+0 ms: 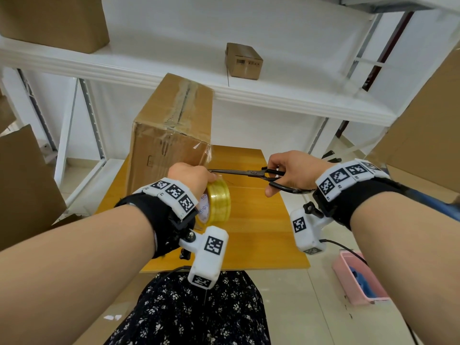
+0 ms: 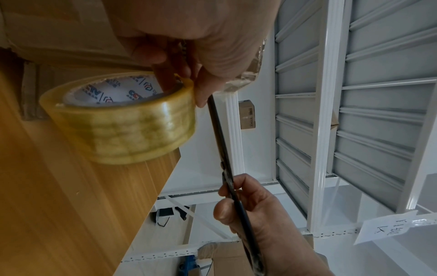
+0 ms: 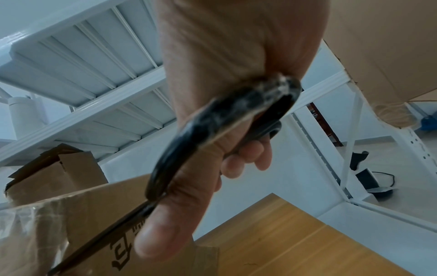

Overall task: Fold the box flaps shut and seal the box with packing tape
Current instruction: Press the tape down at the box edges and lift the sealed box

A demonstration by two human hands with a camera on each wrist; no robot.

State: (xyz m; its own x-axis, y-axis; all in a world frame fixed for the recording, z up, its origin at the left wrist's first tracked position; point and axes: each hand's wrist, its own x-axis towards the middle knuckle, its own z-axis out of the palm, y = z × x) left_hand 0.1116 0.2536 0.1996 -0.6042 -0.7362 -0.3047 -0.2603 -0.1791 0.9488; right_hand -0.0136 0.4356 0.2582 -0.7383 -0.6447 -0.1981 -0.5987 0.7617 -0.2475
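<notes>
A tall cardboard box (image 1: 171, 135) stands on the wooden table (image 1: 261, 235), flaps folded shut, with clear tape along its top seam and down the near face. My left hand (image 1: 191, 178) grips a roll of clear yellowish packing tape (image 1: 219, 202) (image 2: 123, 127) just in front of the box, fingers through its core. My right hand (image 1: 288, 173) holds black scissors (image 1: 251, 173) (image 2: 224, 155) by the handles (image 3: 212, 119). The blades look closed, and their tips reach the tape stretched between roll and box at my left fingers.
White metal shelving (image 1: 249, 93) stands behind the table with a small cardboard box (image 1: 243, 61) on it. Larger cardboard boxes sit at the upper left (image 1: 54, 21) and right (image 1: 428, 135). A pink bin (image 1: 358, 280) lies on the floor at right.
</notes>
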